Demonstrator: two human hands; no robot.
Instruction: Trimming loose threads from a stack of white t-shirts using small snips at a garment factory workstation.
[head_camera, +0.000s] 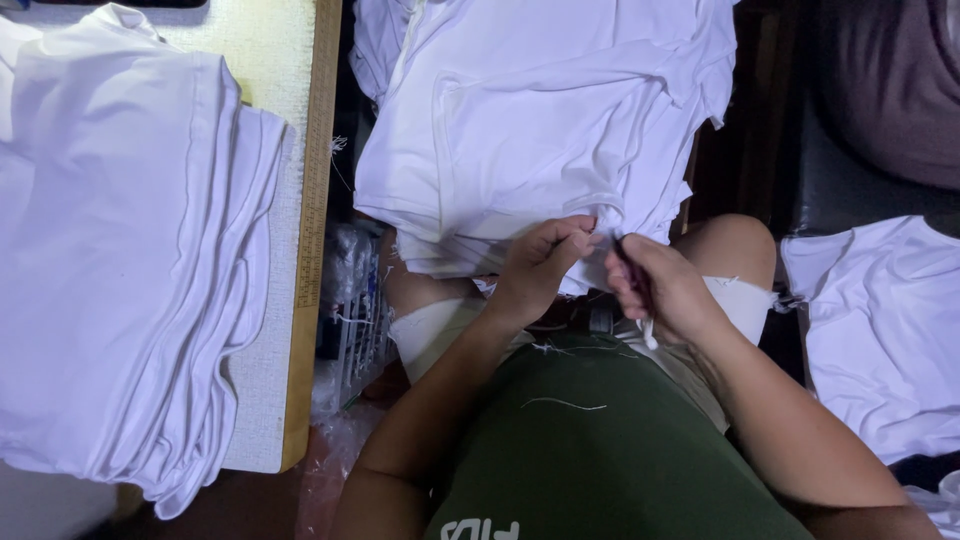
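From my seat I see a pale table on the left with a wooden ruler edge running down its side. Beside it, low down, sits a white wire basket with crumpled clear plastic beneath. A dark cushioned seat fills the upper right. The floor lies in shadow; the light is dim and cool.

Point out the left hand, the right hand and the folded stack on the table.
left hand (540, 265), head view, back of the hand
right hand (665, 290), head view, knuckles
folded stack (130, 270), head view, top sheet of white cloth
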